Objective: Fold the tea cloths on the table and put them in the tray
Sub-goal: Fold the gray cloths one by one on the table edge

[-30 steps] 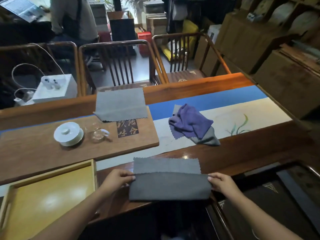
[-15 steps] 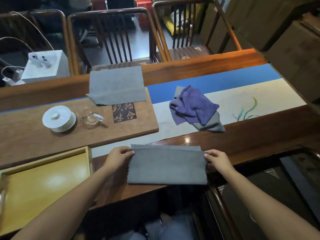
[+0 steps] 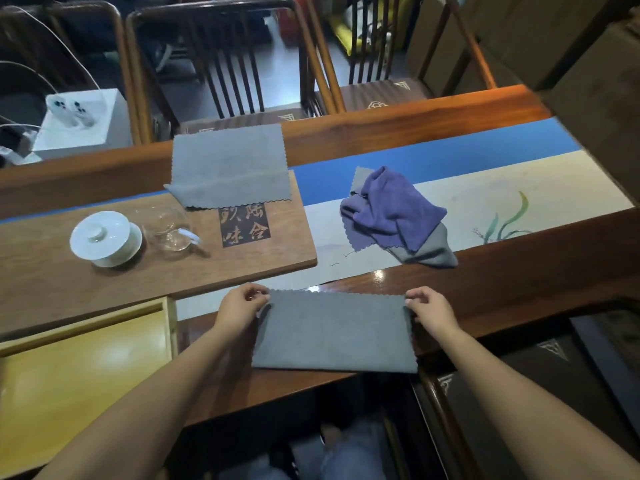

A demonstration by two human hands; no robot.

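Near the worktop's front edge, at six o'clock, the grey tea cloth (image 3: 334, 332) now lies folded in half, edges met. Left hand (image 3: 239, 308) and right hand (image 3: 431, 311) pinch its far corners; the tray (image 3: 171, 323) waits at eight o'clock.

I see my left hand (image 3: 242, 306) and right hand (image 3: 427, 308) pinching the far corners of a folded grey cloth (image 3: 334, 332) at the table's (image 3: 485, 278) near edge; the yellow tray (image 3: 86, 375) sits left; a purple cloth (image 3: 394, 209) lies crumpled farther off.

Wood chairs (image 3: 228, 60) behind table (image 3: 398, 123), dim rm.
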